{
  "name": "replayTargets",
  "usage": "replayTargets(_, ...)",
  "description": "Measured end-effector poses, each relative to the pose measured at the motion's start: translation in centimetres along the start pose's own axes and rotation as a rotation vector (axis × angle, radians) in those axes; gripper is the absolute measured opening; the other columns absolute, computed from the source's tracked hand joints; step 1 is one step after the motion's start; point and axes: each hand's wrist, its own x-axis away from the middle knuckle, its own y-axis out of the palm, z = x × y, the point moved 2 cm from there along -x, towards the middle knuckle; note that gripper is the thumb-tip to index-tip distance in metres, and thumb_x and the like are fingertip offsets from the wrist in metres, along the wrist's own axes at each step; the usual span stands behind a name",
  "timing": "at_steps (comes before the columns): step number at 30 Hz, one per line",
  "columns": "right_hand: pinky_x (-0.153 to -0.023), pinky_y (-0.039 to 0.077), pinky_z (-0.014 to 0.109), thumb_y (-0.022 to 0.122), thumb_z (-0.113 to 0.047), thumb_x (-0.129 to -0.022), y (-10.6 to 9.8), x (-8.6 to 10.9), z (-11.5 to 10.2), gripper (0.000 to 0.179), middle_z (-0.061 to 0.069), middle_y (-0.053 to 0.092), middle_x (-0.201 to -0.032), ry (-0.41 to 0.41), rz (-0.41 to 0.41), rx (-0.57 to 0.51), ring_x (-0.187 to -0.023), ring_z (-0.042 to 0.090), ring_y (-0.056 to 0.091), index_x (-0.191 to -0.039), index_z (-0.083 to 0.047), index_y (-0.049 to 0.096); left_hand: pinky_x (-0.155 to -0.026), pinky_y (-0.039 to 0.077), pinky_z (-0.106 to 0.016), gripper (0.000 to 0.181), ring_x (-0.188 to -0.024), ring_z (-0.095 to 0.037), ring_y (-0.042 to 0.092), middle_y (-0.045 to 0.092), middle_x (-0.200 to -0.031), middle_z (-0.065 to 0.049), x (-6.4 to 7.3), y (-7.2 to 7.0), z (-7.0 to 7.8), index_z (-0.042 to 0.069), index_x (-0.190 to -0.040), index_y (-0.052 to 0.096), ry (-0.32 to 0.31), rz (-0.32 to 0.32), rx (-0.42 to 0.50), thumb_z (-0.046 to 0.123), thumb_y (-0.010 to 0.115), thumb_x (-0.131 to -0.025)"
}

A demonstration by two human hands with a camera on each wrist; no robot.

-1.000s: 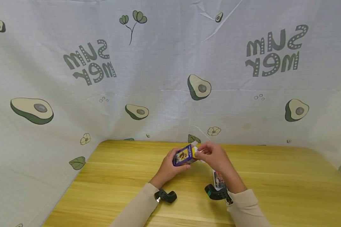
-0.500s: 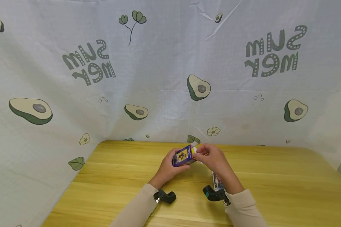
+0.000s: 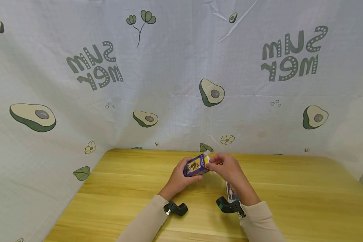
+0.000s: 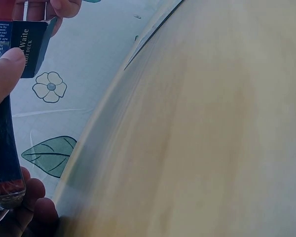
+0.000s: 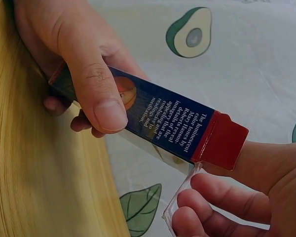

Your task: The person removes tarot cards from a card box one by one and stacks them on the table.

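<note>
My left hand (image 3: 179, 177) grips a purple tarot card box (image 3: 194, 167), tilted with its end toward my right hand. In the right wrist view the left thumb (image 5: 111, 114) presses along the box's dark blue printed side. A red side flap (image 5: 227, 140) stands out at the opened end, and a dark lettered flap (image 4: 34, 47) shows in the left wrist view. My right hand (image 3: 229, 169) has curled fingers and thumb pinching at that opening, beside a thin, pale see-through edge (image 5: 180, 195). What lies between these fingertips is partly hidden.
A card with a colourful picture (image 3: 231, 193) lies on the wooden table (image 3: 305, 198), partly covered by the right forearm. Behind and at the left hangs a white cloth (image 3: 175, 67) with avocado prints. Both wrists wear black camera bands (image 3: 176, 209).
My right hand and forearm have shifted slightly left, with the fingers still at the box's opening. The left hand and the box have barely moved.
</note>
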Motion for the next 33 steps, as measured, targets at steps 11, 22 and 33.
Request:
replayTargets(11,-0.067,0.049,0.033,0.071,-0.023,-0.087,-0.3,0.0,-0.1,0.024,0.006,0.065,-0.091,0.011,-0.008,0.032,-0.081,0.021,0.057,-0.101,-0.003,0.069,-0.091,0.046,-0.028,0.064,-0.106,-0.014,0.052,0.053,-0.121,0.003,-0.8,0.5,-3.0,0.025,-0.134,0.046,-0.004,0.015,0.007,0.034,0.079,-0.080)
replayTargets(22,-0.067,0.049,0.032,0.070,-0.021,-0.087,-0.6,0.1,-0.1,0.024,0.009,0.066,-0.091,0.007,-0.009,0.011,-0.083,0.023,0.058,-0.101,-0.001,0.069,-0.091,0.046,-0.027,0.064,-0.108,-0.013,0.051,0.052,-0.122,0.003,-0.7,0.6,-2.8,0.024,-0.136,0.045,-0.028,0.007,0.004,0.031,0.078,-0.082)
replayTargets(33,-0.067,0.049,0.031,0.069,-0.019,-0.088,-1.0,0.2,-0.1,0.024,0.010,0.066,-0.094,0.038,-0.012,-0.045,-0.083,0.022,0.059,-0.102,0.000,0.067,-0.087,0.047,-0.026,0.062,-0.103,-0.012,0.052,0.053,-0.120,-0.003,0.3,-0.2,0.8,0.010,-0.136,0.046,-0.012,-0.011,0.019,0.023,0.077,-0.083)
